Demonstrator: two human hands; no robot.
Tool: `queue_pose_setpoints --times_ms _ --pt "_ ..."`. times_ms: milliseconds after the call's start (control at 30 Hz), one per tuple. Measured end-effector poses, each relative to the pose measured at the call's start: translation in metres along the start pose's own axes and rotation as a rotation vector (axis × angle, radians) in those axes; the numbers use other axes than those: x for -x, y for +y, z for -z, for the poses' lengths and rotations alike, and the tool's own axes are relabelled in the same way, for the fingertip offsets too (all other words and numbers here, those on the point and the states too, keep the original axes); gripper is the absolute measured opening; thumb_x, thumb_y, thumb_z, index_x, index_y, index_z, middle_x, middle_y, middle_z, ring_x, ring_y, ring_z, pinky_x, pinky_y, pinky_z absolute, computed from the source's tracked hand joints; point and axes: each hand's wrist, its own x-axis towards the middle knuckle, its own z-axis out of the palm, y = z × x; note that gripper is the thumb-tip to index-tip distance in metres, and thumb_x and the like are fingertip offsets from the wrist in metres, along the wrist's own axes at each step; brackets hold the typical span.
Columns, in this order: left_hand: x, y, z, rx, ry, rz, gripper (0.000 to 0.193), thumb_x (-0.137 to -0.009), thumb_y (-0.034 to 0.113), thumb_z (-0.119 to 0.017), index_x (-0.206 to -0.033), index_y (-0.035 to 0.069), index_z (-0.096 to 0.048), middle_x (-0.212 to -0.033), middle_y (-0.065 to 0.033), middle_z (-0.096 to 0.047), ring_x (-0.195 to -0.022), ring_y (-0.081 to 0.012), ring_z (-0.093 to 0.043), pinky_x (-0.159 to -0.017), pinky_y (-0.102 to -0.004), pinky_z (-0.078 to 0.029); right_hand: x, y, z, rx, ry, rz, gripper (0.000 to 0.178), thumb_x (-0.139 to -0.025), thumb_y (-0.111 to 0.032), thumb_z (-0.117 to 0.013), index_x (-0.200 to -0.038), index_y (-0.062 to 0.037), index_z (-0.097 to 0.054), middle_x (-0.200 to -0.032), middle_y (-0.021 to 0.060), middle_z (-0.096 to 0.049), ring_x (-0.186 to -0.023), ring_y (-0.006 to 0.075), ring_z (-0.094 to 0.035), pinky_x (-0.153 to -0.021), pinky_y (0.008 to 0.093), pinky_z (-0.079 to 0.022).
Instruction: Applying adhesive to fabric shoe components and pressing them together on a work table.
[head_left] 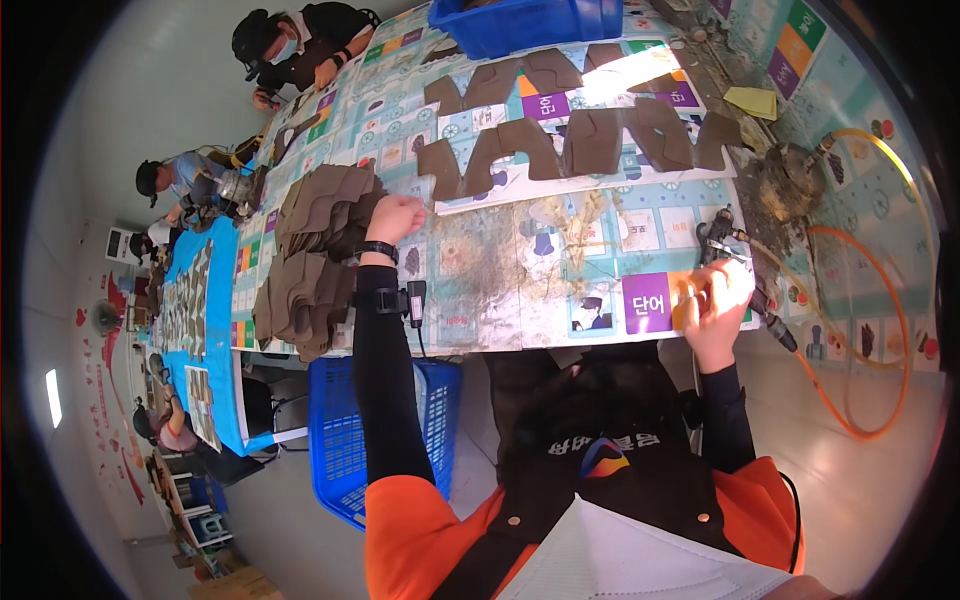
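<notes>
At the right edge of the table, my right hand (pixel 718 305) has its fingers curled around a dark spray gun (pixel 716 238) that is joined to an orange hose (pixel 905 345). My left hand (pixel 397 217) is closed in a fist beside a pile of brown curved cut pieces (pixel 325 205); what its fingers hold, if anything, is hidden. More brown pieces (pixel 300 300) lie heaped nearer me, left of my forearm. Farther back, two rows of brown pieces (pixel 590 140) lie flat, the nearer one on a white board (pixel 500 200).
A blue bin (pixel 530 28) sits at the far edge. A stained metal pot (pixel 790 182) with a yellowish hose stands at the right. Below the table at left is a blue basket (pixel 385 440). A masked co-worker (pixel 300 50) works at the far left; others sit farther off.
</notes>
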Motion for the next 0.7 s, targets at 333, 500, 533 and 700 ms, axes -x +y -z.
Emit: queue_pose_setpoints --times_ms 333,500,533,700 --pt "0.008 0.017 -0.011 0.012 -0.153 0.026 0.027 -0.091 0.024 -0.064 -0.098 -0.002 -0.069 -0.085 -0.0044 -0.068 -0.071 -0.0115 -0.063 -0.065 -0.0228 -0.051 0.001 -0.002 -0.002 0.021 0.047 0.005 0.021 -0.063 -0.008 -0.062 -0.083 -0.0061 -0.058 -0.089 0.0116 -0.057 -0.087 0.0315 -0.056 -0.081 0.0417 -0.040" --pt "-0.002 0.009 -0.016 0.435 -0.148 0.044 0.021 -0.092 0.022 -0.065 -0.099 0.003 -0.065 -0.086 -0.0045 -0.067 -0.073 -0.0153 -0.064 -0.069 -0.0258 -0.054 0.001 -0.002 -0.003 0.014 0.049 0.002 0.020 -0.062 -0.008 -0.062 -0.082 -0.0060 -0.057 -0.088 0.0115 -0.057 -0.086 0.0317 -0.056 -0.079 0.0418 -0.041" --pt "-0.002 0.012 -0.022 0.783 -0.183 0.106 0.020 -0.093 0.023 -0.065 -0.101 0.005 -0.063 -0.087 -0.0046 -0.067 -0.076 -0.0168 -0.065 -0.071 -0.0277 -0.055 0.002 -0.001 -0.003 0.019 0.051 0.000 0.020 -0.062 -0.008 -0.062 -0.082 -0.0060 -0.057 -0.088 0.0115 -0.057 -0.086 0.0317 -0.056 -0.079 0.0418 -0.041" --pt "-0.016 0.015 -0.030 0.934 -0.199 0.097 0.025 -0.091 0.026 -0.069 -0.102 0.007 -0.055 -0.095 -0.0069 -0.063 -0.087 -0.0238 -0.063 -0.076 -0.0357 -0.057 0.003 0.001 -0.005 0.012 0.045 0.009 0.020 -0.063 -0.008 -0.062 -0.082 -0.0065 -0.057 -0.088 0.0105 -0.056 -0.086 0.0314 -0.056 -0.078 0.0421 -0.042"
